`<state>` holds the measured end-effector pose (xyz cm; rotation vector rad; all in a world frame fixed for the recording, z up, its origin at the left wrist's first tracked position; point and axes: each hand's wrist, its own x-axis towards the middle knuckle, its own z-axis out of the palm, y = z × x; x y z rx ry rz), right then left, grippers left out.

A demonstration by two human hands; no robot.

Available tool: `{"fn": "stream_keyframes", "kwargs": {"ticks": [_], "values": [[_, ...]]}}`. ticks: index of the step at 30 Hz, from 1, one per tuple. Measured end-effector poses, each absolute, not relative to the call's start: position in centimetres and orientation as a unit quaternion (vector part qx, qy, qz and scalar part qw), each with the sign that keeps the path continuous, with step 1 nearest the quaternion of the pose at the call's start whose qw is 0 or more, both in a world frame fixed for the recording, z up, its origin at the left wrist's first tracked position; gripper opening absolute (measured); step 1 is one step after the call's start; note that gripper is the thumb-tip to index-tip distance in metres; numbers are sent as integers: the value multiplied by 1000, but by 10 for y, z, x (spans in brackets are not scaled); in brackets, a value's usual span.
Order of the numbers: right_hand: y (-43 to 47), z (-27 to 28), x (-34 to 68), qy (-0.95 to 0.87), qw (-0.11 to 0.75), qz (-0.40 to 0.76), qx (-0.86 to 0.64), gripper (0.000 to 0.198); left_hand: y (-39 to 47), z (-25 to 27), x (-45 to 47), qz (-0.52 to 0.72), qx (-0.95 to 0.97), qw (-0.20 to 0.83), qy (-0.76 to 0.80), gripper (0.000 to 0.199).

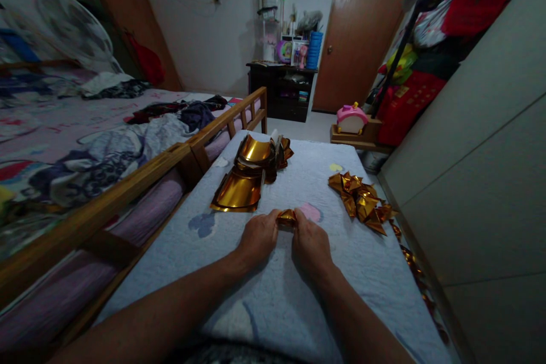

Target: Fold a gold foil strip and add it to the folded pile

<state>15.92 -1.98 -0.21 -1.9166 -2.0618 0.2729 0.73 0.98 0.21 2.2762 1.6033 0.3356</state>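
Between my two hands is a small piece of folded gold foil paper (286, 217), held just above the pale blue cover (273, 318). My left hand (259, 234) grips its left end, fingers closed. On the right end, my right hand (312, 240) is closed in the same way. Beyond my left hand lie curved sheets of gold foil paper (239, 189) in stacks. To the right is a pile of folded gold paper pieces (362, 202) with pointed corners. My fingertips partly hide the held piece.
A wooden bed rail (183, 162) runs along the left, with a bed holding rumpled clothes (170, 131) behind it. More gold pieces (412, 261) lie along the right edge, by a pale cabinet (478, 182). A pink toy case (351, 119) stands past the far end.
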Motion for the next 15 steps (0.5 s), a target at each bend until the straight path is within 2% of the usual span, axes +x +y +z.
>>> {"fn": "stream_keyframes", "kwargs": {"ticks": [5, 11, 15], "values": [[-20, -5, 161, -710, 223, 107, -659, 39, 11, -2, 6, 145, 805, 183, 545, 35], [-21, 0, 166, -690, 294, 134, -648, 19, 13, -4, 4, 214, 795, 230, 519, 36], [-18, 7, 176, -648, 378, 163, -641, 12, 11, 0, 3, 237, 783, 283, 501, 53]]}}
